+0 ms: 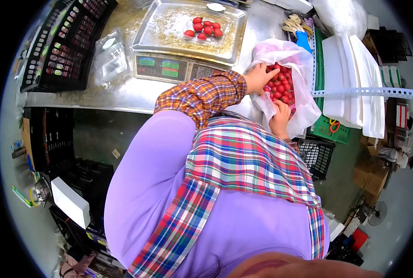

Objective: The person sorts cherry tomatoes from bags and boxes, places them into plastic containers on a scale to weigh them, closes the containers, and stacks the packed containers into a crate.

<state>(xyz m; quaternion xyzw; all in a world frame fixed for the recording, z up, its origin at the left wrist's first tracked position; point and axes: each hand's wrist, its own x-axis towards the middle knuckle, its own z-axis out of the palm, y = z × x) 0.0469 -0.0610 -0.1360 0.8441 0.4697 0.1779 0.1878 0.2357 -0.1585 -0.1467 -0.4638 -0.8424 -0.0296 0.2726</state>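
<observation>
left arm [146,148]: upper arm out to the side, elbow bent, forearm [202,95] angled forward and to the right
left hand [260,78]: back upward, fingers bent and parted
right arm: mostly hidden behind the torso [257,157]
right hand [279,119]: nearer the body, fingers curled, fingertips unclear
both hands: close together, not touching

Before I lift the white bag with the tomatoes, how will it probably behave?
The bag will likely be floppy, because its thin sides wrinkle and fold. It may feel rather heavy, since many tomatoes lie inside. With its top open, some could roll out if it tips; they look round and smooth.
</observation>
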